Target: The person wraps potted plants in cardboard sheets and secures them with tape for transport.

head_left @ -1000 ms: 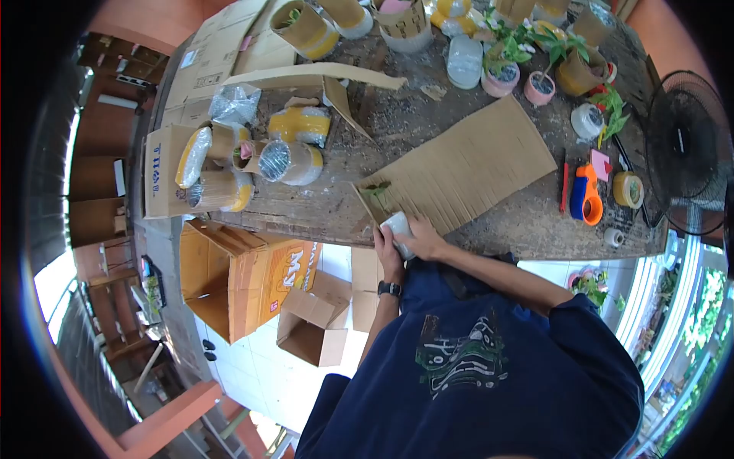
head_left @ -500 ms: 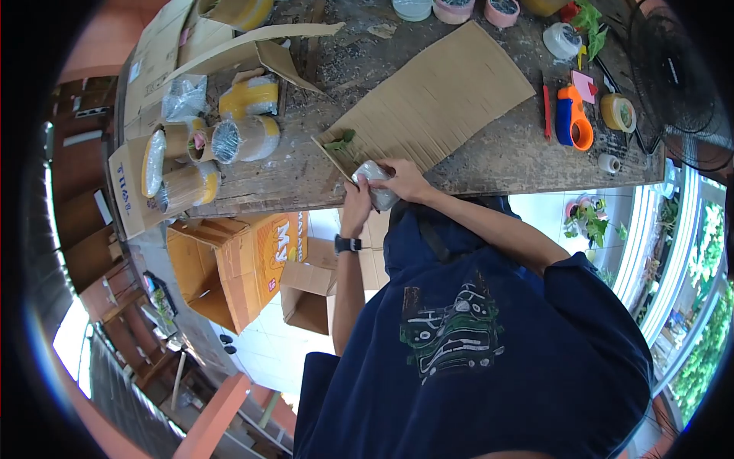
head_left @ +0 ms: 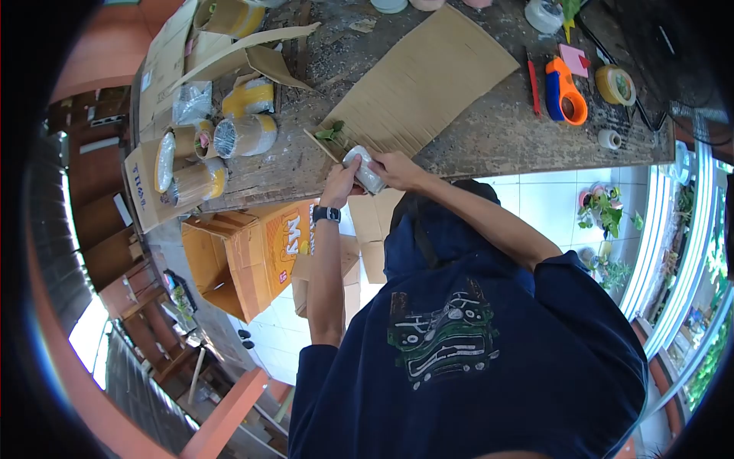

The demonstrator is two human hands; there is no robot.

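Observation:
At the near edge of the wooden table, both my hands grip a small bundle wrapped in clear plastic (head_left: 368, 176). My left hand (head_left: 341, 185), with a dark watch on its wrist, holds the left side, its thumb pressed on the wrap. Fingers of my right hand (head_left: 399, 170) close on the right side. What is inside the wrap is hidden. Just beyond the bundle, green leaves (head_left: 330, 131) lie over the near left corner of a flat cardboard sheet (head_left: 428, 80), which stretches away across the table.
Several wrapped cardboard tubes (head_left: 246, 136) stand at the left beside an open carton (head_left: 141, 187). To the right lie a red cutter (head_left: 533, 88), an orange and blue tape dispenser (head_left: 566, 92) and a tape roll (head_left: 615, 84). Cardboard boxes (head_left: 252, 256) sit on the floor below.
The camera view has shifted slightly. Both hands still hold the bundle, which now sits more upright, with its pale rounded end showing between the fingers.

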